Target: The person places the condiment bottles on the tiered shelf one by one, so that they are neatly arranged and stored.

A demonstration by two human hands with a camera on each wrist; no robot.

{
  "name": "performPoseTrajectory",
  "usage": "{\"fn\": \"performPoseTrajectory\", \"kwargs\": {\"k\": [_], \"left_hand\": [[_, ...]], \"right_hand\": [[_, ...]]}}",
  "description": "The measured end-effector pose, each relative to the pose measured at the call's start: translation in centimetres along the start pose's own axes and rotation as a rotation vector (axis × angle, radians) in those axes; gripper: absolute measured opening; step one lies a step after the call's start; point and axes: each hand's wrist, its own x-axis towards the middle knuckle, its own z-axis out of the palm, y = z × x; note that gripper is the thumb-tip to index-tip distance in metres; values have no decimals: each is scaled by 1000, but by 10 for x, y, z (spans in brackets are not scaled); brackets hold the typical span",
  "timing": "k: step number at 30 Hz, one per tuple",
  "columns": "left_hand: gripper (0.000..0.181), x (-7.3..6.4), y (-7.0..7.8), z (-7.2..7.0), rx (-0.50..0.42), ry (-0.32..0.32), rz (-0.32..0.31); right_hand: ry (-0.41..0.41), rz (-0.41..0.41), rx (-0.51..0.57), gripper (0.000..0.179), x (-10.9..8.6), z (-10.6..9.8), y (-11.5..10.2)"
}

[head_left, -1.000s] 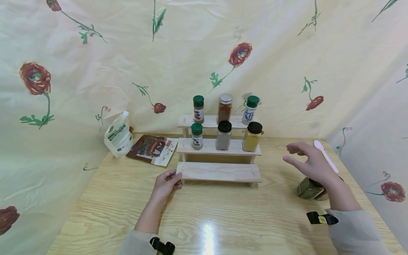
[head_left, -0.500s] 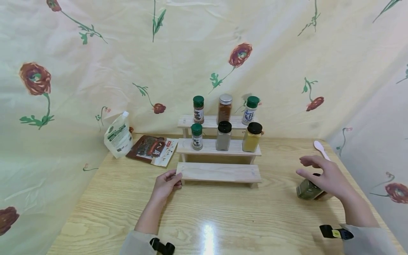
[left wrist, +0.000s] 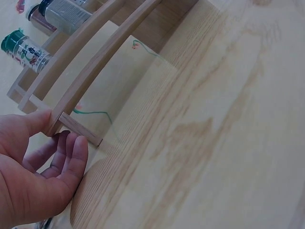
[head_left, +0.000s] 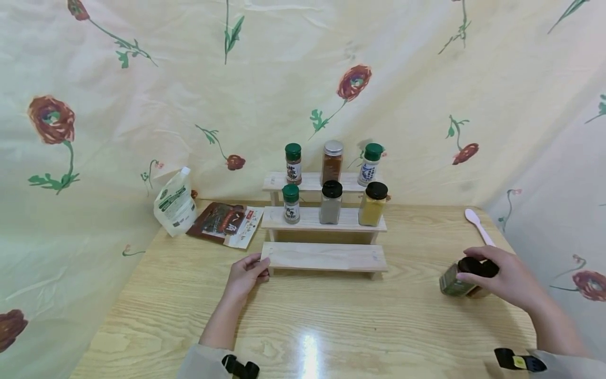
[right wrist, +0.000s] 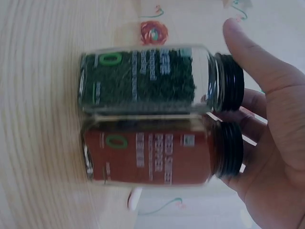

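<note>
My left hand [head_left: 246, 272] pinches the left end of the lowest step of a wooden three-tier rack [head_left: 326, 256], thumb on top and fingers curled beneath. At the right, my right hand [head_left: 508, 279] is around the black lids of two glass spice jars standing side by side on the table. One jar holds chopped green herb [right wrist: 143, 81]; the other holds red sweet pepper powder [right wrist: 147, 152]. In the right wrist view the thumb [right wrist: 257, 62] stands off from the herb jar's lid, while the other fingers reach behind both lids.
Several spice bottles, among them a yellow one [head_left: 372, 208] and a silver-lidded one [head_left: 332, 163], stand on the upper two steps. Left of the rack lie a brown packet [head_left: 220, 223] and a white spouted pouch [head_left: 175, 205]. A white spoon [head_left: 479, 226] lies behind the right hand.
My right hand has come down and toward the near right, from above the two jars to around their lids. The left hand keeps its pinch on the rack.
</note>
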Motion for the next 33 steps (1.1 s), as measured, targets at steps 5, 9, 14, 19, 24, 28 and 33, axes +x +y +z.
{"fn": "performPoseTrajectory", "kwargs": {"k": [5, 9, 14, 19, 24, 28, 33], "left_hand": [[47, 2, -3, -2, -4, -1, -3], [47, 3, -5, -3, -4, -4, -3], [47, 3, -6, -2, -2, -3, -2], [47, 3, -3, -1, 0, 2, -1], [47, 3, -2, -1, 3, 0, -1], [49, 1, -2, -1, -4, -4, 2], [52, 0, -2, -2, -7, -14, -4]], "right_hand": [[-9, 28, -37, 53, -3, -3, 5], [-19, 47, -46, 54, -5, -4, 7], [-42, 52, -53, 55, -6, -4, 6], [-36, 67, -56, 56, -4, -4, 3], [4, 55, -50, 53, -2, -2, 2], [37, 32, -36, 47, 3, 0, 0], [83, 14, -39, 44, 7, 1, -10]]}}
